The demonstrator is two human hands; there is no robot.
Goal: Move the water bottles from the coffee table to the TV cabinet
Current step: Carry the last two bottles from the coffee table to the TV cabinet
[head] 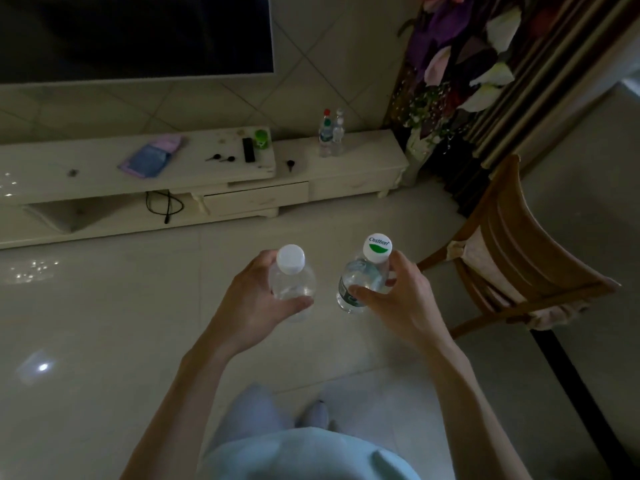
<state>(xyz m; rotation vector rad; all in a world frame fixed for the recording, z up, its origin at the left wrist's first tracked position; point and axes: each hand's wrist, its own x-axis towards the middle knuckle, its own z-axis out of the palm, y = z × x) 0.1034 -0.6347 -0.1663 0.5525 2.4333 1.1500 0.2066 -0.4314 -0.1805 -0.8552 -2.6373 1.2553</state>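
Your left hand (pixel 254 292) grips the white-capped bottle (pixel 292 277), fingers (pixel 301 303) curled round its body. Your right hand (pixel 401 299) grips the green-and-white-capped bottle (pixel 358 275) just below the cap, thumb in front and the other fingers wrapped behind. Both are held caps up over the floor (pixel 104 306), near each other but apart. Two more bottles (pixel 325 143) stand side by side on the TV cabinet (pixel 363 171), toward its right end.

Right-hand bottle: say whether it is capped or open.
Capped: a white-and-green cap tops the bottle that the right hand grips.
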